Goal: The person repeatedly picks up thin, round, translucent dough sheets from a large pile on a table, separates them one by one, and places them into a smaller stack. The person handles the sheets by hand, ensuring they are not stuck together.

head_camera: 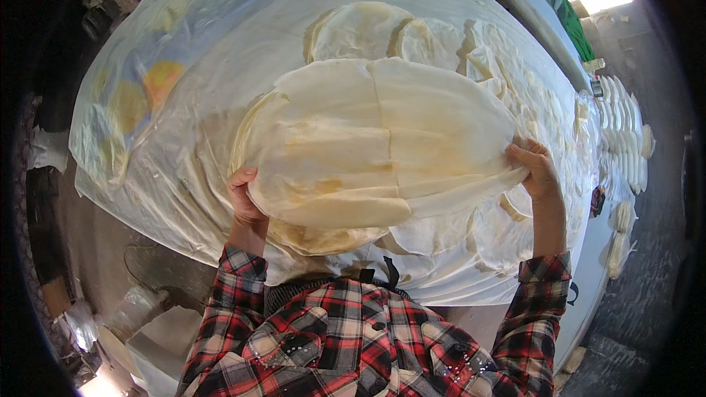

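A wide cream-coloured, thin, cloth-like sheet stretches between my two hands, with a seam or overlap line running down its middle. My left hand grips its left end, the thumb on top. At the right end, my right hand pinches the edge between thumb and fingers. Under the sheet and towards me lies a stack of round cream pieces, partly hidden. Beyond it are more round stacks, one at the back and a smaller one beside it. What the pieces are made of, I cannot tell.
Clear plastic sheeting covers the table, wrinkled on the left. Crumpled cream pieces lie along the right. Further right, rows of pale folded bundles stand near the dark floor. A white box-like object is at lower left.
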The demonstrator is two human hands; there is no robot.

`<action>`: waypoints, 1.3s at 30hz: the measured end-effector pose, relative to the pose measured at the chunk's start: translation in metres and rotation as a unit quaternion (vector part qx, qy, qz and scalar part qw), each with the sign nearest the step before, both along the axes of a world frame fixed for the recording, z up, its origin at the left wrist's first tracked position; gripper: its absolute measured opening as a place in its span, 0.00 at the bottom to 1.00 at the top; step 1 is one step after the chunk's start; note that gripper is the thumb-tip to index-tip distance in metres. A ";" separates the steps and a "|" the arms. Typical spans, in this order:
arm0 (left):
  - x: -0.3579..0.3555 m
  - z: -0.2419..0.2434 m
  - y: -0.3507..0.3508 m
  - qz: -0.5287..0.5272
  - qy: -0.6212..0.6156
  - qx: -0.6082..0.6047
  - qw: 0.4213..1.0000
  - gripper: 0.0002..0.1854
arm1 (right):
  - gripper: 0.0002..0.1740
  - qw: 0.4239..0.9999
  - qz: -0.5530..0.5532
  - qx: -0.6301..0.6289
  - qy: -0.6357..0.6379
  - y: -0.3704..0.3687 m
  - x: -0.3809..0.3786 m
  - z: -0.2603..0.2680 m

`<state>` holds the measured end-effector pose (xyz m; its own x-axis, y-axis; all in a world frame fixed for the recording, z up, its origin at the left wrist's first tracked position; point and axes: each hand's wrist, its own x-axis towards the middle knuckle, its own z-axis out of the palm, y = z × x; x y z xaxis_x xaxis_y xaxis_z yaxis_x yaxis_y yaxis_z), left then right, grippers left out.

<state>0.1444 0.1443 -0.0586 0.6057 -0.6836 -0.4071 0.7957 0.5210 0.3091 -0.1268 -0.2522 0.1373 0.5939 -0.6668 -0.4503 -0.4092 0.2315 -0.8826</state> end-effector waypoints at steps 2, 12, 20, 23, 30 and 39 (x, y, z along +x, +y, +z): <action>0.000 -0.009 0.003 0.017 -0.006 0.011 1.000 0.28 | 0.12 1.000 0.006 -0.004 0.003 -0.009 -0.008 0.003; 0.022 -0.027 0.034 0.003 -0.034 -0.032 0.999 0.25 | 0.12 0.996 -0.028 -0.079 0.042 -0.062 -0.054 0.013; 0.010 0.005 0.029 0.020 -0.053 0.052 0.997 0.19 | 0.13 0.974 -0.055 -0.205 0.078 -0.107 -0.097 0.068; 0.024 -0.040 0.059 0.058 -0.134 0.050 0.988 0.14 | 0.08 0.961 -0.025 -0.255 0.102 -0.137 -0.127 0.093; 0.052 -0.073 0.101 0.112 -0.210 0.130 0.963 0.15 | 0.13 0.895 -0.086 -0.423 0.117 -0.100 -0.144 0.141; 0.033 0.012 0.054 0.028 -0.195 0.145 0.970 0.25 | 0.12 0.747 0.051 -0.640 0.171 0.064 -0.181 -0.026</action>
<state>0.1771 0.1987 -0.0470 0.7844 -0.5372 -0.3100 0.5628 0.4063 0.7199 -0.3080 -0.1885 0.1111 0.6675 -0.6406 0.3796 -0.6198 -0.7605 -0.1936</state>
